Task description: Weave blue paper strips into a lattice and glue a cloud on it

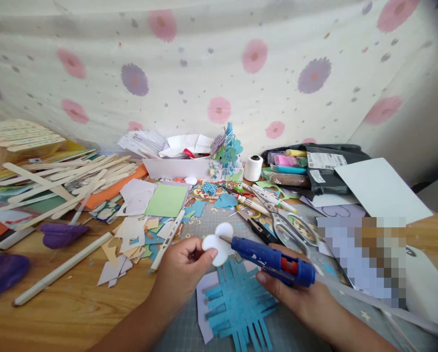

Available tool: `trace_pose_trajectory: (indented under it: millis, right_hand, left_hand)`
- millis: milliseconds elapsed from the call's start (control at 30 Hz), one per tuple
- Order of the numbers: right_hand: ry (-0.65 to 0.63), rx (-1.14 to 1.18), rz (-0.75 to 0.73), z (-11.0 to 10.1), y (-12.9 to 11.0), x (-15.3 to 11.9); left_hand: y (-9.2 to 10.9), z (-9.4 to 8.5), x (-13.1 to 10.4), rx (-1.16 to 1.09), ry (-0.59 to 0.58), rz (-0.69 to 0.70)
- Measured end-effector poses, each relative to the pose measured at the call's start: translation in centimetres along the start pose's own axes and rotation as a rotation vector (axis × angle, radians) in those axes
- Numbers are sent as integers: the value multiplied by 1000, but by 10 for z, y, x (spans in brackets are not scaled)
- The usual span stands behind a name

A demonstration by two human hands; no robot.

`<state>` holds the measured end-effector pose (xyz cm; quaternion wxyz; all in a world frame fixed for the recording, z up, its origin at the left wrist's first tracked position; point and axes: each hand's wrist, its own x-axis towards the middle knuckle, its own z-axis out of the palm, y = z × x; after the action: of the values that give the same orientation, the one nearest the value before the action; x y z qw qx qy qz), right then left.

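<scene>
Between thumb and fingers, my left hand (187, 264) pinches a small white paper cutout (219, 247) with rounded lobes. A blue glue gun (273, 261) is gripped in my right hand (295, 298), its nozzle pointing left with the tip at the cutout; whether it touches the paper or glue is coming out, I cannot tell. Below both hands lies a woven mat of blue paper strips (237, 303), its loose ends sticking out, over a piece of pale paper (206, 322). These rest on a grey cutting mat (182, 303).
Metal scissors (277, 220) and a black cutter (255, 227) lie beyond the glue gun. Paper scraps (130, 234) and wooden sticks (68, 181) spread across the left. At the back stand a white box (176, 167), a thread spool (253, 168) and a black bag (325, 168).
</scene>
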<state>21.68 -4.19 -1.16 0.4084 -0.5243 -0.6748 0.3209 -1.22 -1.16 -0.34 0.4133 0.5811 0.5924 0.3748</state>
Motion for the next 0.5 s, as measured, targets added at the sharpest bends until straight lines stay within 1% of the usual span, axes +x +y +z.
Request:
trace_pose_trajectory:
  millis: [67,167,233,300,367,400,433,500]
  right_hand:
    - [-20,14,2,-1,-3,2]
    - [44,149,107,-1,-2,3]
    - [107,273,188,-3,1,4]
    - [133,391,237,-6,6,6]
    - [141,492,246,-11,11,9]
    - [138,532,238,-13,13,11]
    - [131,563,230,-15,14,13]
    - [113,595,222,-18,16,14]
  left_hand:
    - [0,0,1,15,-13,24]
    - [1,-3,3,47,15,129]
    - [0,-7,4,94,55,247]
    - [-2,-10,5,128,77,413]
    - [-4,-13,5,109,53,589]
    - [-5,-15,5,84,24,653]
    - [-5,-16,4,56,-8,691]
    - [-6,-18,3,8,-67,684]
